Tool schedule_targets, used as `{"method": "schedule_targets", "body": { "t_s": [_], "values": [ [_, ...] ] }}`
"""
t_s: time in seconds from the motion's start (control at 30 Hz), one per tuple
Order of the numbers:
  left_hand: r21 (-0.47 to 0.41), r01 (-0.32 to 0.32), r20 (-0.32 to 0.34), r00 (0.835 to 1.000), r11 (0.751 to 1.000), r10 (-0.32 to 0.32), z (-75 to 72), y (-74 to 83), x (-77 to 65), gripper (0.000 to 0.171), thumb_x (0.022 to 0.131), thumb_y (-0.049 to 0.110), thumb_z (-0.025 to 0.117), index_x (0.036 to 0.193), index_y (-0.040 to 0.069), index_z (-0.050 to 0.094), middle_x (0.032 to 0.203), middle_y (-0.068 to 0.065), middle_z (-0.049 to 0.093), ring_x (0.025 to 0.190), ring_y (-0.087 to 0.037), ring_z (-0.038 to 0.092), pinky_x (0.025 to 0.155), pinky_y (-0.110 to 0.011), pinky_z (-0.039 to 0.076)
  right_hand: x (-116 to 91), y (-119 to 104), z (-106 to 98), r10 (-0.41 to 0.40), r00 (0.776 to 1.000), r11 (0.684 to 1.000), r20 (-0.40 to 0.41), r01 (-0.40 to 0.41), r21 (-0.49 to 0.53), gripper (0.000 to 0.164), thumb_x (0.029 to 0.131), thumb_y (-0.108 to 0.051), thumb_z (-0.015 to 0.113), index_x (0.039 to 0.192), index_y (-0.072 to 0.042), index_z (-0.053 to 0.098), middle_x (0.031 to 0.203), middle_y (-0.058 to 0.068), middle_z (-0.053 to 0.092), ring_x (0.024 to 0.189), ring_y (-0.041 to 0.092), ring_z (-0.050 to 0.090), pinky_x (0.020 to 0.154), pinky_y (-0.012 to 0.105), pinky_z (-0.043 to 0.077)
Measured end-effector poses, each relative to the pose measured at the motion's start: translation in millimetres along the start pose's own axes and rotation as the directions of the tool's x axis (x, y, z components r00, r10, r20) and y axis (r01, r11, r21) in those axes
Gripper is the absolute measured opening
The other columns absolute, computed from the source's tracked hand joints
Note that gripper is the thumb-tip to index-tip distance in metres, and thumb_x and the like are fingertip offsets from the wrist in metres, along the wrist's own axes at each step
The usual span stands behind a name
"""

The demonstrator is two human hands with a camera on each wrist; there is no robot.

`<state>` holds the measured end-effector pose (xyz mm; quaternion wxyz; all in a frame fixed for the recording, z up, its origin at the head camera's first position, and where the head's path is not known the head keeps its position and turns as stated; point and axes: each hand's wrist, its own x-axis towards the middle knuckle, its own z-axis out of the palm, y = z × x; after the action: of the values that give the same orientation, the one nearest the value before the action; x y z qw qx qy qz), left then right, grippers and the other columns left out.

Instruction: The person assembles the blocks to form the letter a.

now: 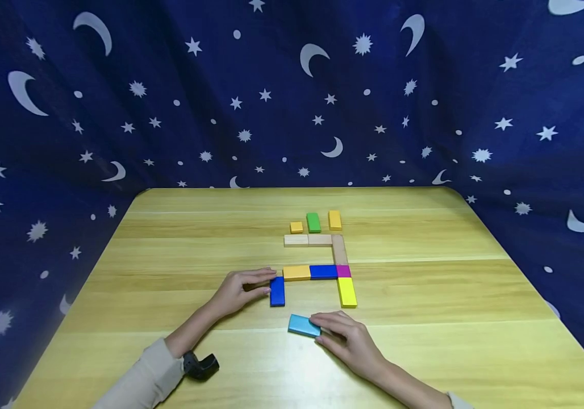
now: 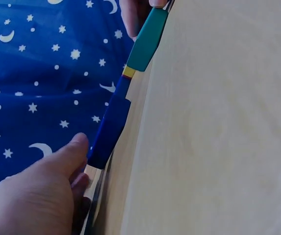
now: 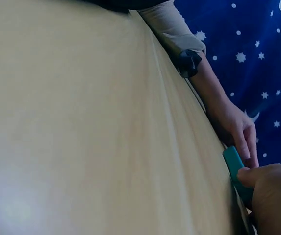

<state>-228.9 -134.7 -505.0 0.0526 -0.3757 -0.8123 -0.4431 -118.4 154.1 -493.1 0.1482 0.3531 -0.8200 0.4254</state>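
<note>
A light blue block (image 1: 302, 325) is pinched by its right end between the thumb and fingers of my right hand (image 1: 349, 345), near the front of the layout. In the right wrist view, the thumb presses on this block (image 3: 233, 160), which looks teal there. My left hand (image 1: 237, 292) is at the left side of a dark blue block (image 1: 277, 292), fingertips at its upper left corner and thumb beside its left edge. Its fingers are extended rather than wrapped round it. An orange block (image 1: 296, 273) and another blue block (image 1: 323, 272) form a row to the right.
A purple block (image 1: 343, 271) joins that row to a yellow block (image 1: 347, 292) below and plain wooden blocks (image 1: 340, 250) above. Behind lie a small orange block (image 1: 296, 227), a green block (image 1: 313, 222) and a yellow-orange block (image 1: 335, 220). A starry curtain (image 1: 282, 74) surrounds the wooden table (image 1: 450, 295).
</note>
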Motion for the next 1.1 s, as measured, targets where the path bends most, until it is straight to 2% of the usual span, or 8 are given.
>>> {"method": "schedule_targets", "body": {
  "t_s": [0.23,0.33,0.57,1.1],
  "values": [
    [0.039,0.114,-0.052,0.992,0.993,-0.112,3.8,4.4,-0.5,0.037,0.083,0.034,0.068,0.115,0.016,0.067,0.115,0.001,0.063,0.107,-0.014,0.058,0.089,-0.034,0.047,7.2,0.2,7.5,0.040,0.999,0.999,-0.001,-0.040,-0.014,0.036,0.079,-0.011,0.073,0.115,-0.009,0.066,0.112,0.002,0.064,0.101,0.013,0.058,0.087,0.020,0.045],
    [0.051,0.141,-0.055,0.989,0.989,-0.138,6.2,5.6,-1.4,0.038,0.082,0.039,0.068,0.113,0.018,0.068,0.114,0.002,0.064,0.106,-0.013,0.058,0.088,-0.034,0.047,10.1,-0.9,10.3,0.057,0.998,0.998,-0.002,-0.057,0.003,0.036,0.078,-0.012,0.074,0.114,-0.010,0.066,0.112,0.001,0.065,0.101,0.012,0.058,0.087,0.022,0.046],
    [0.061,0.140,-0.059,0.989,0.988,-0.136,6.8,5.2,-0.7,0.038,0.082,0.040,0.068,0.113,0.019,0.069,0.114,0.000,0.064,0.106,-0.013,0.058,0.088,-0.034,0.047,15.0,-3.4,13.9,0.017,0.999,1.000,-0.049,-0.017,-0.005,0.037,0.076,-0.012,0.076,0.111,-0.007,0.067,0.109,0.002,0.066,0.096,0.016,0.060,0.083,0.026,0.048],
    [0.057,0.146,-0.052,0.988,0.988,-0.143,8.2,5.6,1.3,0.038,0.081,0.042,0.068,0.113,0.021,0.068,0.114,0.003,0.064,0.107,-0.014,0.058,0.089,-0.036,0.047,17.5,-3.1,14.1,0.053,0.998,0.999,-0.042,-0.054,-0.003,0.035,0.075,-0.014,0.076,0.109,-0.009,0.069,0.106,0.000,0.067,0.094,0.013,0.060,0.081,0.024,0.048]
  ]
}}
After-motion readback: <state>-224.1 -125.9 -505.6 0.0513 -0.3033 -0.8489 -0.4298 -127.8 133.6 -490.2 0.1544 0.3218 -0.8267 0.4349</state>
